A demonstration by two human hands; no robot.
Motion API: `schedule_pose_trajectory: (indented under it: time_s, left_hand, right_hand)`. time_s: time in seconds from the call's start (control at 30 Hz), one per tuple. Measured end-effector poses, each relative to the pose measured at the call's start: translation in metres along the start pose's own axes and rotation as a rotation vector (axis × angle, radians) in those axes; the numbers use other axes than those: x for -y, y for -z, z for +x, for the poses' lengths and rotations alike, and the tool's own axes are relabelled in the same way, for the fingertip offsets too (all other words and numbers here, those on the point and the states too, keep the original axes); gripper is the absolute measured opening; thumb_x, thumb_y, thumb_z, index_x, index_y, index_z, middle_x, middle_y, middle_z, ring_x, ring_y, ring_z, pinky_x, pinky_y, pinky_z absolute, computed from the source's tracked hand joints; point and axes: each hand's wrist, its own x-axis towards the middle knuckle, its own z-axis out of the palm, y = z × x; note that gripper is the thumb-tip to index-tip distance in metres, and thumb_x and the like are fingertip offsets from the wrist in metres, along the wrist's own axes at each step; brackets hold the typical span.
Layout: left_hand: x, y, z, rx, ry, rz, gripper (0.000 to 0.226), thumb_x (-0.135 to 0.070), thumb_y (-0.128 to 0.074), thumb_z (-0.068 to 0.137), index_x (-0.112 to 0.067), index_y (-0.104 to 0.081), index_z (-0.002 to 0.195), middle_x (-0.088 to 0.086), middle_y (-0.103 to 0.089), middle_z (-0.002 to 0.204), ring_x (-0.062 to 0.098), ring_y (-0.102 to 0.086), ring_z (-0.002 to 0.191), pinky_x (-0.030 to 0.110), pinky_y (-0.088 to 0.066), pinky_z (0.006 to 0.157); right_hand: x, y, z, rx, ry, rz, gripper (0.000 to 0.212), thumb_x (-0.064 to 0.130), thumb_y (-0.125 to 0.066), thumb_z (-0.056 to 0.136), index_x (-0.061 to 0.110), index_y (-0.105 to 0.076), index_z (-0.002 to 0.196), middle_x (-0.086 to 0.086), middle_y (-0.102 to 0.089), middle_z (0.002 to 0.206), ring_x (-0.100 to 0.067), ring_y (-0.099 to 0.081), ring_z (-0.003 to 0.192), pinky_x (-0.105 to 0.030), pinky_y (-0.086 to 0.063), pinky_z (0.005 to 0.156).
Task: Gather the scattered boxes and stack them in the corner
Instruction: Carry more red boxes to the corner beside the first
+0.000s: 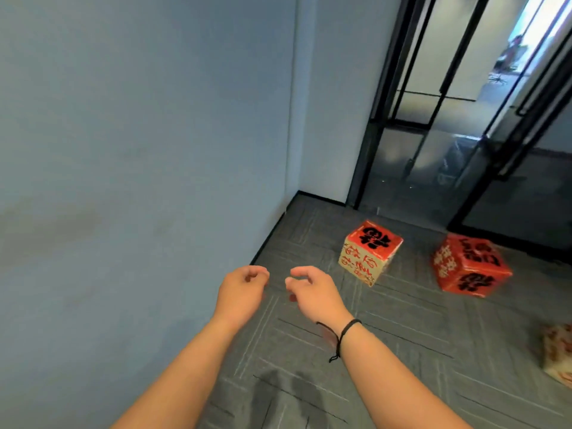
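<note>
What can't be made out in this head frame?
- Third box, head view: cut off by the right edge, so its size and print are unclear.
- Print on the cream-sided box and the red box: blurred, unreadable.
- Beyond the glass doors: blurred and reflective.
- Fingertips of left hand and right hand: curled under, holding nothing.

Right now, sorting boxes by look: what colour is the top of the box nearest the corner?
Red with a black character, on the box, head view.

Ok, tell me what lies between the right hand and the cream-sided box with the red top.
Nothing. In the head view, only bare grey carpet floor separates the right hand from the cream-sided box. The hand holds nothing.
</note>
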Motion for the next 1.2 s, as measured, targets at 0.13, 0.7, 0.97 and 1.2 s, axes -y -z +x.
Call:
schedule_pose_trajectory:
  time_s: [0.13,0.7,0.97,1.2]
  left_hand:
    - [-0.033,-0.070,0.000,0.079,-0.048,-0.006,0.015,-0.016,-0.065,0.097,-0.026,-0.072,0.089,-0.004,-0.073,0.091,0.016,-0.067,0.076,0.034,-0.056,0.077]
    - [-0.120,-0.337,0.056,0.121,-0.021,0.006,0.015,-0.012,-0.060,0.099,-0.017,-0.074,0.099,0.000,-0.072,0.085,0.012,-0.063,0.074,0.038,-0.057,0.075]
    - [-0.142,-0.402,0.165,0.195,0.005,0.052,0.017,-0.012,-0.059,0.094,-0.018,-0.062,0.078,0.005,-0.054,0.079,0.020,-0.045,0.076,0.037,-0.039,0.071]
    - [-0.165,-0.460,0.323,0.296,0.143,0.114,0.022,-0.012,-0.061,0.100,-0.012,-0.063,0.077,0.010,-0.061,0.081,0.021,-0.052,0.067,0.030,-0.045,0.061]
  right_hand:
    - [-0.014,0.093,-0.002,-0.129,-0.046,0.066,0.026,0.025,-0.064,0.098,0.019,-0.061,0.123,-0.005,-0.070,0.091,-0.012,-0.061,0.063,-0.021,-0.046,0.054]
    - [-0.083,0.362,0.096,-0.246,-0.156,0.147,0.036,0.022,-0.059,0.102,0.014,-0.055,0.137,-0.008,-0.066,0.125,-0.016,-0.070,0.089,-0.041,-0.059,0.089]
    - [-0.084,0.405,0.207,-0.262,-0.221,0.183,0.036,0.022,-0.061,0.101,0.016,-0.053,0.135,-0.006,-0.068,0.119,-0.021,-0.072,0.097,-0.037,-0.060,0.084]
    - [-0.066,0.446,0.324,-0.338,-0.336,0.223,0.033,0.020,-0.066,0.098,0.013,-0.052,0.127,-0.003,-0.064,0.100,-0.017,-0.061,0.081,-0.027,-0.049,0.058]
